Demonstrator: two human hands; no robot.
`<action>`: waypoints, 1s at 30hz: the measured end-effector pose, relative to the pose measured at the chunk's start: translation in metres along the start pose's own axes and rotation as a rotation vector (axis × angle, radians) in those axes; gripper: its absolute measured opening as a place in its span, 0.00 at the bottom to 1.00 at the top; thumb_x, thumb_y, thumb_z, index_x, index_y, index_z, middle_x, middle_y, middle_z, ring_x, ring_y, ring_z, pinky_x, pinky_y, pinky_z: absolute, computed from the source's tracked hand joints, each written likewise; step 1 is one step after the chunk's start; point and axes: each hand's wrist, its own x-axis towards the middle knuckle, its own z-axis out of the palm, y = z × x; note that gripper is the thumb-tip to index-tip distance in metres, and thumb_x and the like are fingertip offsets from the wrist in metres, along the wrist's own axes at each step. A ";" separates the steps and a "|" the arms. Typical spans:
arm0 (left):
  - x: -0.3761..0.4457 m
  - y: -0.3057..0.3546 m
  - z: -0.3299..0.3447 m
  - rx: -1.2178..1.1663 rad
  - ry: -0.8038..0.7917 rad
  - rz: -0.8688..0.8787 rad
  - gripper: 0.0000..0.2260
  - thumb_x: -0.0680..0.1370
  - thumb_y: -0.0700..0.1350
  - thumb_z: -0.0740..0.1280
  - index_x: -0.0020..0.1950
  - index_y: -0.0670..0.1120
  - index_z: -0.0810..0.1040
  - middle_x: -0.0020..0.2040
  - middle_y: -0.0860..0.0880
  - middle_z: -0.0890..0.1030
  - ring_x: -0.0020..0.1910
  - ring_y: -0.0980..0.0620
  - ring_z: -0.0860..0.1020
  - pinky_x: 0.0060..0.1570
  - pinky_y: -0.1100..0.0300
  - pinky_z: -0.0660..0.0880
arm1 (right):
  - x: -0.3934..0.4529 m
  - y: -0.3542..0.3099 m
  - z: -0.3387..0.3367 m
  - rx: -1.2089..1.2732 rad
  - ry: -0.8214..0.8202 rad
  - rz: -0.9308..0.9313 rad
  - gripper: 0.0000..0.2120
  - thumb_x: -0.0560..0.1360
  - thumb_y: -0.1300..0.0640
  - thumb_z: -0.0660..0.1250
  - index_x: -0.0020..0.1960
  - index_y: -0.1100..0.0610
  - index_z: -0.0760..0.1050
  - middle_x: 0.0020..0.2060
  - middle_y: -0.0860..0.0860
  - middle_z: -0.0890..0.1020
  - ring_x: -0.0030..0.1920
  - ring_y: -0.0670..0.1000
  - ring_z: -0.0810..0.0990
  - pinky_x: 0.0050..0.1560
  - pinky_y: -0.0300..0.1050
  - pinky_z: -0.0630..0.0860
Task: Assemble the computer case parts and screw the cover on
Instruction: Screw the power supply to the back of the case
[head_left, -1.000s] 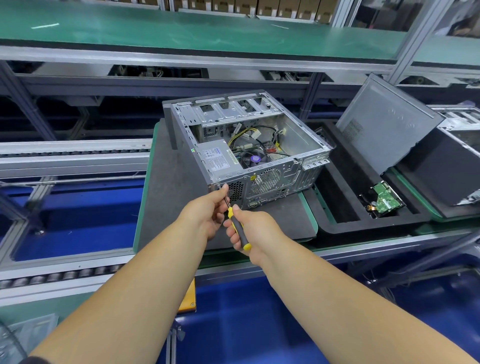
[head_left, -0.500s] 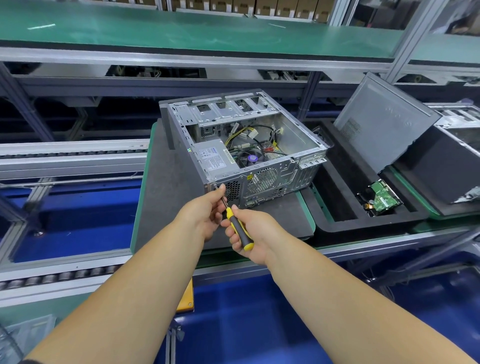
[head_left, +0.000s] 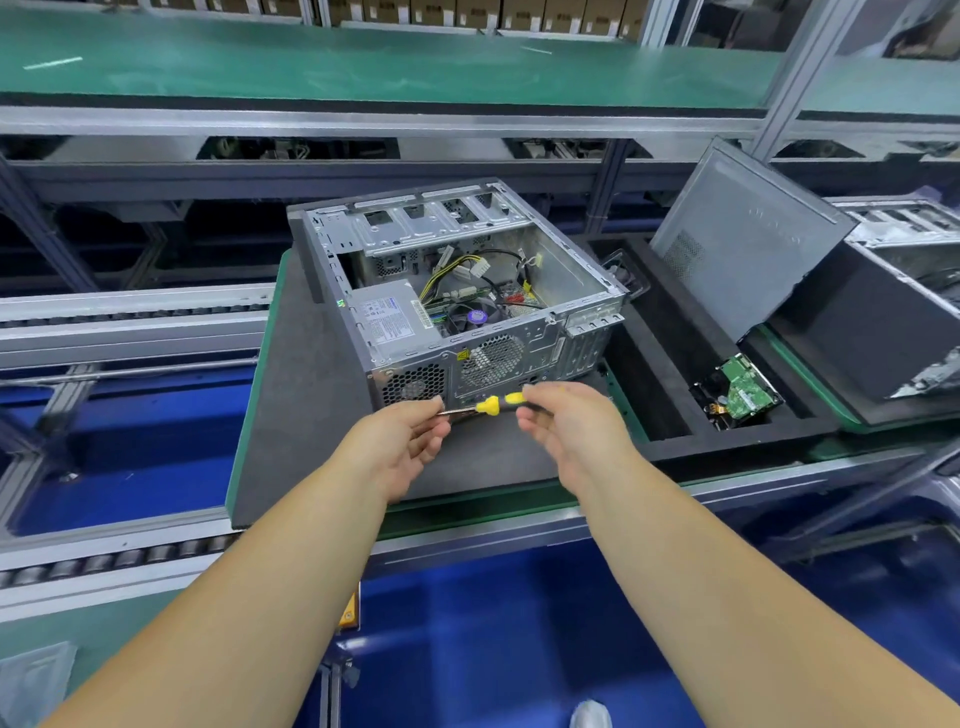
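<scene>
An open grey computer case (head_left: 519, 358) lies on its side on a dark foam mat (head_left: 301, 415), its rear panel facing me and its cables and fan exposed. In front of that panel a yellow-and-black screwdriver (head_left: 491, 405) hangs level between my hands. My left hand (head_left: 400, 447) pinches its metal shaft near the tip. The fingers of my right hand (head_left: 571, 426) curl round the end of the handle. The grey side cover (head_left: 743, 249) leans upright to the right of the case.
A black foam tray (head_left: 670, 364) right of the mat holds a hard drive with a green board (head_left: 743, 395). Another case (head_left: 893, 312) sits at the far right. A roller conveyor (head_left: 104, 566) runs along the near left, and a green shelf (head_left: 363, 67) lies overhead.
The screwdriver has come away from the case's lower left rear corner and swung from upright to level. My right hand moved right, and my left hand now pinches the shaft.
</scene>
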 end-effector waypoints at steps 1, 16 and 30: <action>0.001 -0.003 0.006 0.014 -0.013 0.002 0.03 0.77 0.40 0.70 0.48 0.42 0.79 0.31 0.49 0.82 0.28 0.58 0.80 0.27 0.68 0.76 | 0.004 -0.003 -0.006 0.005 0.004 -0.016 0.02 0.77 0.66 0.69 0.49 0.63 0.76 0.39 0.56 0.80 0.35 0.49 0.79 0.37 0.38 0.81; 0.044 -0.058 0.126 0.113 0.080 -0.001 0.02 0.78 0.39 0.67 0.47 0.41 0.79 0.32 0.49 0.80 0.30 0.56 0.78 0.29 0.67 0.76 | 0.106 -0.067 -0.167 -0.191 0.119 -0.306 0.02 0.77 0.60 0.68 0.46 0.55 0.79 0.38 0.52 0.81 0.35 0.48 0.80 0.42 0.43 0.78; 0.081 -0.085 0.217 0.115 0.180 0.027 0.03 0.79 0.40 0.66 0.49 0.43 0.80 0.36 0.49 0.80 0.32 0.56 0.78 0.31 0.67 0.75 | 0.206 -0.082 -0.239 -0.636 -0.049 -0.450 0.04 0.78 0.54 0.67 0.48 0.45 0.77 0.46 0.47 0.82 0.47 0.49 0.81 0.47 0.47 0.77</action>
